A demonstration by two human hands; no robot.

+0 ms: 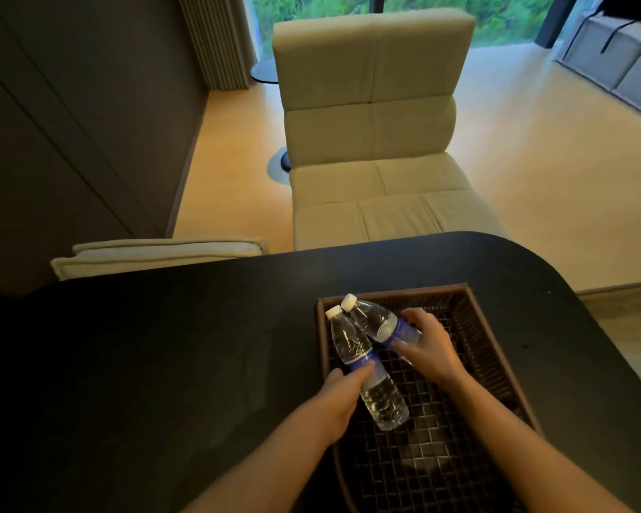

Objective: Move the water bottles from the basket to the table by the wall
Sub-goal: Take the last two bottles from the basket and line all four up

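Note:
A dark brown woven basket sits on the black table in front of me. Two clear water bottles with white caps and blue labels are inside it. My left hand is wrapped around the middle of the nearer bottle, whose cap points away from me. My right hand grips the label end of the farther bottle, which is tilted with its cap up and to the left. The two bottles touch near their necks.
A beige cushioned chair stands just beyond the table's far edge. A cushion lies at the left past the table. A dark panelled wall runs along the left. Bare wooden floor spreads to the right.

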